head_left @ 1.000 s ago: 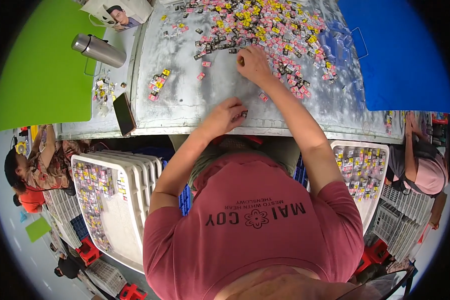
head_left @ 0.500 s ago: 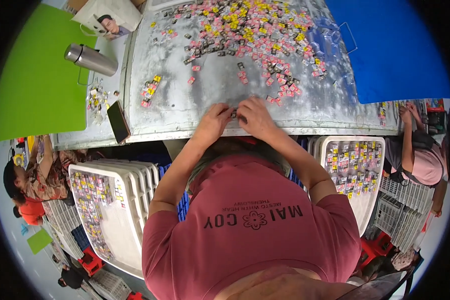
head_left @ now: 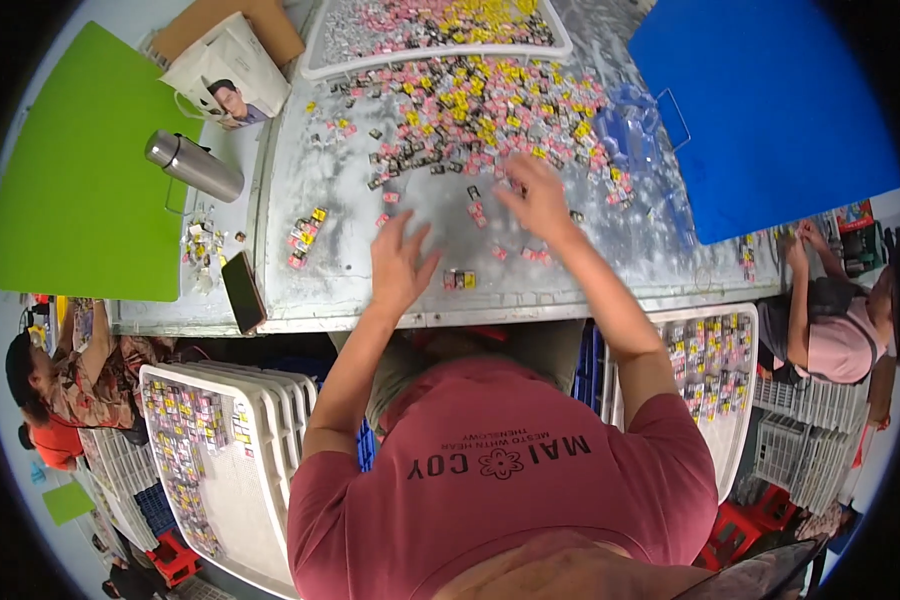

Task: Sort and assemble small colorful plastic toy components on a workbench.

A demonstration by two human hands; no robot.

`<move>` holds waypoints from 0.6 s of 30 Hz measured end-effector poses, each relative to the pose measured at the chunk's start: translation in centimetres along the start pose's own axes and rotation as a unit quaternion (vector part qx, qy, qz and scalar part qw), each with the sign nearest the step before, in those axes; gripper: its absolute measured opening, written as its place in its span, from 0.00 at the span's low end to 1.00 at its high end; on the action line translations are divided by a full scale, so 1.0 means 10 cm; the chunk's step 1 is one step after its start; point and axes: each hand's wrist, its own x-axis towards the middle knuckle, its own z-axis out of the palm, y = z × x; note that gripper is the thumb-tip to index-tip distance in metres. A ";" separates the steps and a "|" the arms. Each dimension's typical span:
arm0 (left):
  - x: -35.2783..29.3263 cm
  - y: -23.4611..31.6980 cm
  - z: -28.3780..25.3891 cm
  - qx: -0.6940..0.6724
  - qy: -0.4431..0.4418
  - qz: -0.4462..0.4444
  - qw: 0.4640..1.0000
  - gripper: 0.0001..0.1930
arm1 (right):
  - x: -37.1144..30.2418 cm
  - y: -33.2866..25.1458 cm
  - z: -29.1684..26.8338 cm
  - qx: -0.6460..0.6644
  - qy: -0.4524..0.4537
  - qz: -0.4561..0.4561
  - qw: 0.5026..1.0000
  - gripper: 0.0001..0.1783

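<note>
My left hand [head_left: 400, 265] hovers over the metal table with its fingers spread and nothing in them. My right hand [head_left: 536, 205] reaches farther out, its fingers apart beside the near side of a pile of small pink, yellow and black pieces [head_left: 460, 110]. No piece shows in its fingers. Between my wrists, close to the table's front edge, lies a short joined row of these small pieces [head_left: 459, 280]. A few loose pieces [head_left: 476, 208] lie between the hands. Left of my left hand sits a longer slanted cluster of pieces [head_left: 307, 238].
A white tray of pieces [head_left: 435, 50] stands behind the pile. Clear blue plastic [head_left: 625, 130] lies right of it, near a blue board [head_left: 770, 120]. At left are a phone [head_left: 239, 292], a steel flask [head_left: 195, 165] and a green board [head_left: 90, 180]. White trays [head_left: 260, 500] flank me; people sit both sides.
My hands have parted from around a small piece near the table edge, leaving a short row there. The right hand has moved out toward the pile; the left has opened. The view has tilted upward.
</note>
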 end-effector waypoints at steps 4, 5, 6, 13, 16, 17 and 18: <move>0.25 -0.45 0.27 0.057 0.024 -0.129 0.990 0.40 | 0.94 0.76 0.20 -0.093 0.037 0.019 0.995 0.31; 0.32 -0.52 0.37 0.087 0.032 -0.153 0.984 0.45 | 1.09 0.98 0.25 -0.103 0.018 0.049 0.993 0.34; 0.37 -0.54 0.39 0.091 0.043 -0.150 0.983 0.45 | 1.25 1.07 0.32 -0.102 0.024 0.039 0.994 0.34; 0.55 -0.61 0.45 0.093 -0.059 -0.174 0.979 0.47 | 1.94 1.33 0.71 -0.200 -0.127 0.206 0.949 0.43; 0.61 -0.66 0.45 0.070 -0.062 -0.183 0.979 0.48 | 1.85 1.26 0.88 -0.232 -0.061 0.179 0.954 0.37; 0.60 -0.68 0.43 0.080 -0.051 -0.179 0.979 0.47 | 1.85 1.09 0.87 -0.230 -0.077 0.179 0.953 0.37; 0.61 -0.69 0.42 0.090 -0.039 -0.173 0.980 0.47 | 1.85 0.91 0.84 -0.195 -0.119 0.157 0.961 0.37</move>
